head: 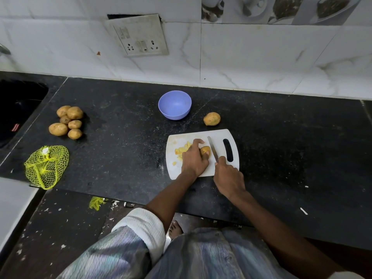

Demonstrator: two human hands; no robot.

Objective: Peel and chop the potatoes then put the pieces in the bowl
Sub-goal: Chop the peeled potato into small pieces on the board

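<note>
Nearest us, our left hand (pixel 194 158) curls over a partly cut yellow potato (pixel 205 151) on the white plastic cutting board (pixel 219 135). At its nine o'clock lie pale chopped potato pieces (pixel 182 151). At three o'clock, our right hand (pixel 228 177) grips a steel knife (pixel 213 149). A lilac plastic bowl (pixel 174 104) sits at twelve.
</note>
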